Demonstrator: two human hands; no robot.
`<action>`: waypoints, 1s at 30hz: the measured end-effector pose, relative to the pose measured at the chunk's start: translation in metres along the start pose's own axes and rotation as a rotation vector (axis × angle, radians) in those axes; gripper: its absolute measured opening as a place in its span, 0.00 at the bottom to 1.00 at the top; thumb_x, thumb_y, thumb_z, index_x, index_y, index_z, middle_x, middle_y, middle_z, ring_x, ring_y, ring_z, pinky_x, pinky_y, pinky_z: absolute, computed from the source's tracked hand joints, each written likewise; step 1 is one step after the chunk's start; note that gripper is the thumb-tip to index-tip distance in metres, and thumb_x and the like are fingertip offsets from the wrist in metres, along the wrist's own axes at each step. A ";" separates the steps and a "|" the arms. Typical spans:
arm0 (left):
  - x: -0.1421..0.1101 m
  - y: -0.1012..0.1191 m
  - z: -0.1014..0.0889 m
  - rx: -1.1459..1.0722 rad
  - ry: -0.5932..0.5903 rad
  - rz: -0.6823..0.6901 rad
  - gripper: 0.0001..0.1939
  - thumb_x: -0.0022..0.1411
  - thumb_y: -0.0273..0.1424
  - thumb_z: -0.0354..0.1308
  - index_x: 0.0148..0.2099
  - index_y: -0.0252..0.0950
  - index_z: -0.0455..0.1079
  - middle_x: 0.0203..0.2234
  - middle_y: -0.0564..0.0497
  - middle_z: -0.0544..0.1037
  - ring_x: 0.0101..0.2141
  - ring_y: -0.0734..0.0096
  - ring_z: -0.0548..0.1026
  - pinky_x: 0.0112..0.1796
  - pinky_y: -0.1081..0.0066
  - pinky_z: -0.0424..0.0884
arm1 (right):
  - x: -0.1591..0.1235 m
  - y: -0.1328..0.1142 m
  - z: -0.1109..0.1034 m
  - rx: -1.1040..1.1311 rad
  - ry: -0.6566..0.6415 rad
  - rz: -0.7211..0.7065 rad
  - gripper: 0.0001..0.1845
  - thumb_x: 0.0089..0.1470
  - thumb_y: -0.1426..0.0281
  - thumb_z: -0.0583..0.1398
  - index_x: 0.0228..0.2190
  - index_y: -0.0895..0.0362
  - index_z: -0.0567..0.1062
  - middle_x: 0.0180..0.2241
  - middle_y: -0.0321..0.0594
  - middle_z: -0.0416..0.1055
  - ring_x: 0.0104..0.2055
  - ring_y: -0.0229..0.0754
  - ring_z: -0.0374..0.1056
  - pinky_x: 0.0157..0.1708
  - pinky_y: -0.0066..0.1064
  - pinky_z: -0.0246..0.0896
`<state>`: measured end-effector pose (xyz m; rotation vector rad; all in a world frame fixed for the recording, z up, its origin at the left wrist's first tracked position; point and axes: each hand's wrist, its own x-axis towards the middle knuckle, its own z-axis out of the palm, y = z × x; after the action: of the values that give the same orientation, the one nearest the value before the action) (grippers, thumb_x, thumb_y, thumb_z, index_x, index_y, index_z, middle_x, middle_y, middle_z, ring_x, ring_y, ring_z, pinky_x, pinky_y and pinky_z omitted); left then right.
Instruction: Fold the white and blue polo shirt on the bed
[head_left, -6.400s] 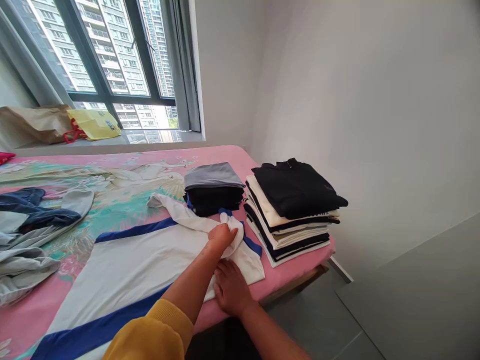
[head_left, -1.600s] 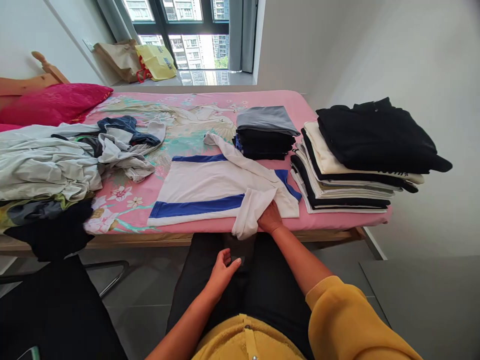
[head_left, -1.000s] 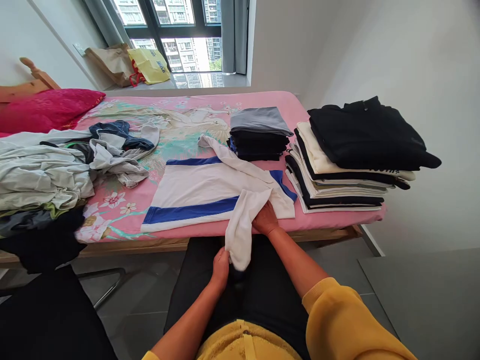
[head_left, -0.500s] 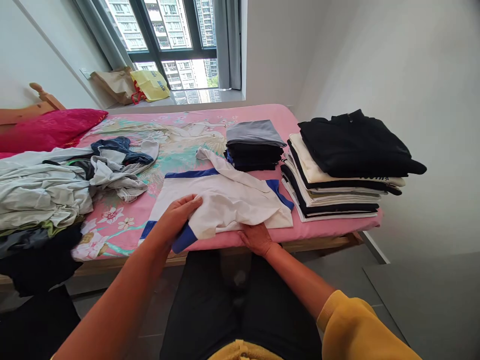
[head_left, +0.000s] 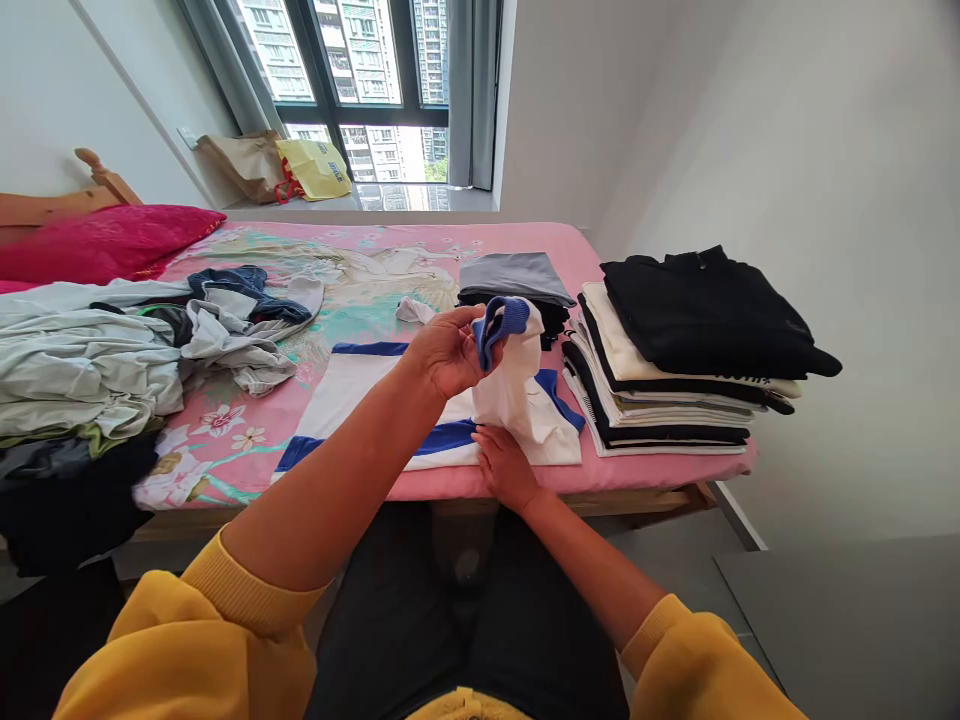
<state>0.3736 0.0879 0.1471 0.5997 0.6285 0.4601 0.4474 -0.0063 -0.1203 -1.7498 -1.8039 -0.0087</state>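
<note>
A white sweatshirt with blue bands (head_left: 367,385) lies spread on the pink bed, close to its front edge. My left hand (head_left: 448,352) is closed on one sleeve's blue cuff and holds it up above the garment, so the white sleeve hangs down from it. My right hand (head_left: 506,465) rests at the near edge of the sweatshirt, its fingertips on the cloth by the sleeve's lower part and a blue band. Part of the body is hidden behind my left forearm. The other sleeve's white end (head_left: 415,310) shows on the far side.
A tall stack of folded clothes (head_left: 667,400) with a black top stands on the right. Behind the sweatshirt sits a smaller folded stack (head_left: 517,275), grey on top. Loose clothes (head_left: 90,360) are heaped on the left. A red pillow (head_left: 112,242) lies at the headboard.
My left hand has lifted the blue cuff from the near left and carried it up and right across the sweatshirt. My right hand stays at the near edge.
</note>
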 end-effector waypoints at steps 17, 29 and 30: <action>-0.005 0.058 -0.219 1.474 0.301 -0.179 0.18 0.34 0.24 0.57 0.34 0.34 0.74 0.23 0.53 0.74 0.25 0.69 0.71 0.22 0.77 0.63 | 0.006 0.029 -0.008 -0.168 -0.342 0.158 0.38 0.57 0.50 0.49 0.62 0.59 0.52 0.63 0.48 0.47 0.64 0.53 0.42 0.62 0.42 0.37; -0.003 0.023 -0.324 1.083 0.559 0.094 0.41 0.36 0.49 0.65 0.53 0.38 0.64 0.34 0.49 0.76 0.31 0.69 0.73 0.30 0.72 0.67 | 0.003 0.026 0.000 -0.241 -0.431 0.177 0.33 0.59 0.50 0.46 0.60 0.52 0.57 0.60 0.46 0.55 0.61 0.53 0.50 0.59 0.44 0.37; -0.003 0.023 -0.325 1.029 0.573 0.093 0.42 0.36 0.48 0.66 0.54 0.39 0.63 0.33 0.50 0.76 0.30 0.69 0.73 0.29 0.71 0.68 | 0.003 0.025 0.000 -0.244 -0.426 0.175 0.32 0.59 0.50 0.46 0.59 0.52 0.58 0.60 0.46 0.55 0.61 0.53 0.50 0.59 0.44 0.37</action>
<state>0.1524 0.2247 -0.0490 1.4996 1.4094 0.3715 0.4705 -0.0002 -0.1292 -2.2097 -2.0011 0.2427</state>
